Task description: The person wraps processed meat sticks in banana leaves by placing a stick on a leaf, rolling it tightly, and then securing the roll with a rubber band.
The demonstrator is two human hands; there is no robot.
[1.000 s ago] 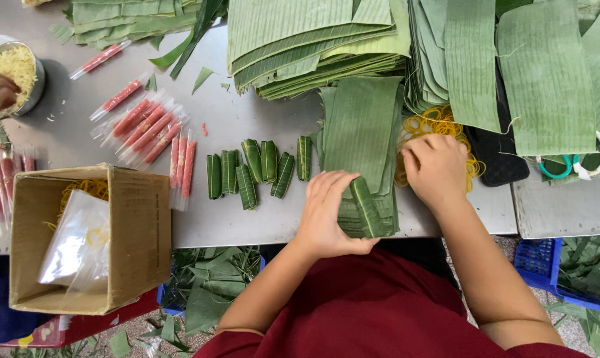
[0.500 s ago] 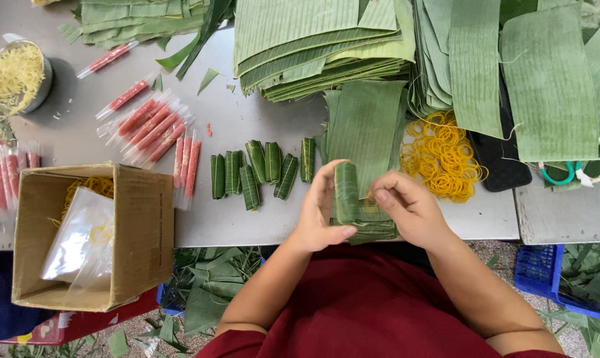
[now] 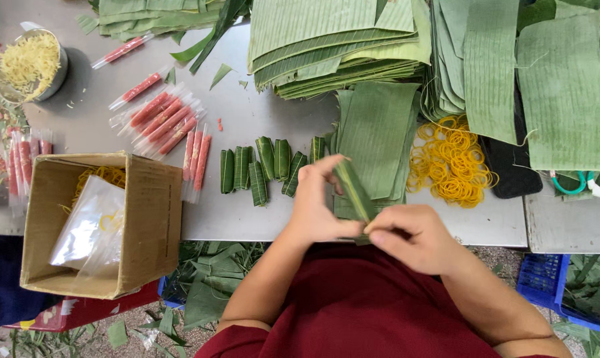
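Both hands hold one green leaf-wrapped roll [image 3: 353, 189] above the table's near edge. My left hand [image 3: 318, 202] grips its upper part with thumb and fingers. My right hand [image 3: 409, 235] pinches its lower end. Under the roll lies a small stack of cut banana leaf pieces [image 3: 377, 136]. Several finished green rolls [image 3: 263, 166] lie in a row to the left. A heap of yellow rubber bands [image 3: 449, 159] sits to the right of the stack.
Red sausages in clear wrappers [image 3: 167, 126] lie left of centre. A cardboard box [image 3: 150, 219] with plastic bags overhangs the table edge. A metal bowl [image 3: 56, 76] of shredded yellow filling stands far left. Big piles of banana leaves [image 3: 353, 40] fill the back.
My right hand left the rubber bands and came to the roll. Both hands lifted the roll off the leaf stack and now hold it tilted near the table edge.
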